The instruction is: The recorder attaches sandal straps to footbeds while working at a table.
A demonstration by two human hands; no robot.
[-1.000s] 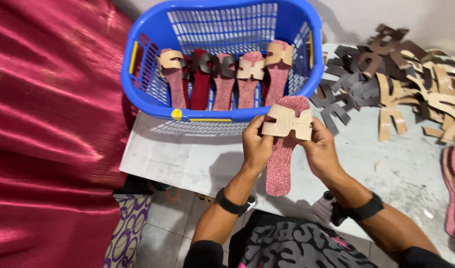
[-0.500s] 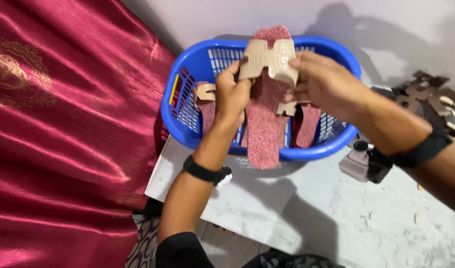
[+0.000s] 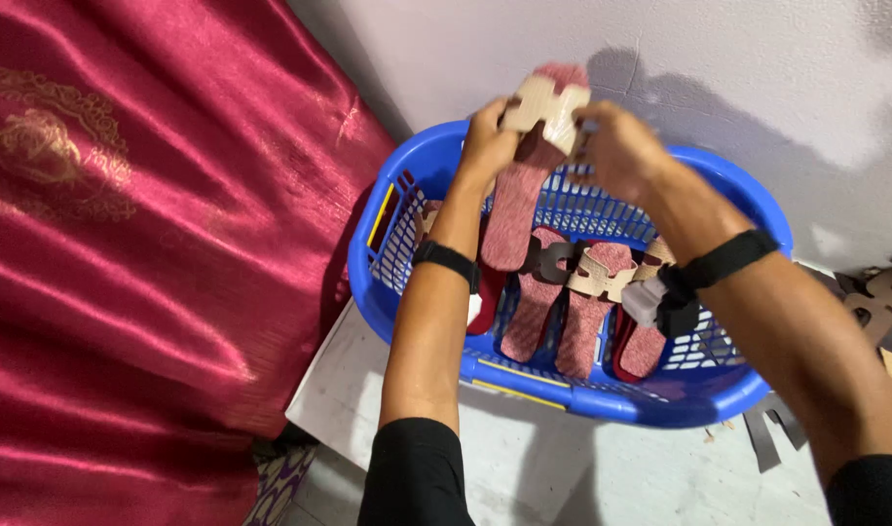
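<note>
Left hand (image 3: 487, 138) and right hand (image 3: 616, 146) both closed on the tan strap (image 3: 546, 101) of one pink sole (image 3: 519, 195), holding it up above the blue basket (image 3: 436, 321). Sole hanging long way down, toe pointing into basket, between both hands, left a bit nearer.

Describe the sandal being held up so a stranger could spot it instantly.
Start at the blue plastic basket against the pale wall. Above its far rim, the left hand and right hand hold one pink sandal between them. Unlike the sandals lying in the basket, it hangs in the air, its tan strap uppermost.
</note>
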